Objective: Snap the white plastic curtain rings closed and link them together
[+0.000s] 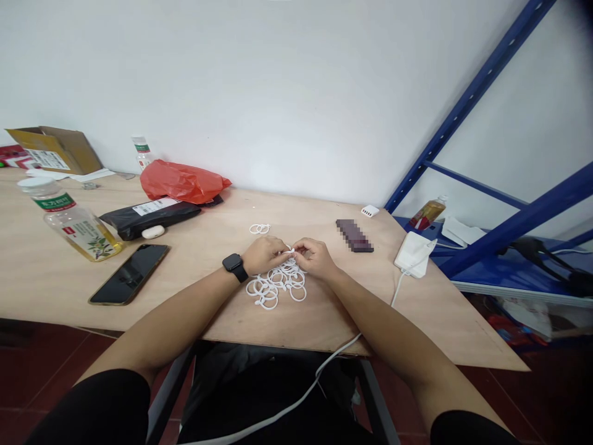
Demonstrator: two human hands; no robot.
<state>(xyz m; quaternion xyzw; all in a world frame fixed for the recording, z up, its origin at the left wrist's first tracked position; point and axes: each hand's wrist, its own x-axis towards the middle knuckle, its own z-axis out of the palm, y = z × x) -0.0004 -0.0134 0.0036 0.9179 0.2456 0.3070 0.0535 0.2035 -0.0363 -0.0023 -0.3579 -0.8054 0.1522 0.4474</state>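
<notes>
A heap of several white plastic rings (277,285) lies on the wooden table (222,321) right in front of me. My left hand (265,254), with a black smartwatch on its wrist, and my right hand (315,256) meet just above the heap. Both hands have their fingers pinched together on one white ring (291,251) between them. A little farther back, two more white rings (259,228) lie apart from the heap.
On the left lie a black phone (130,274), a tipped tea bottle (74,222), a black parcel (148,216), a red plastic bag (183,180) and a cardboard box (53,149). To the right are a dark flat object (354,235), a white charger (414,254) and blue shelving (509,228).
</notes>
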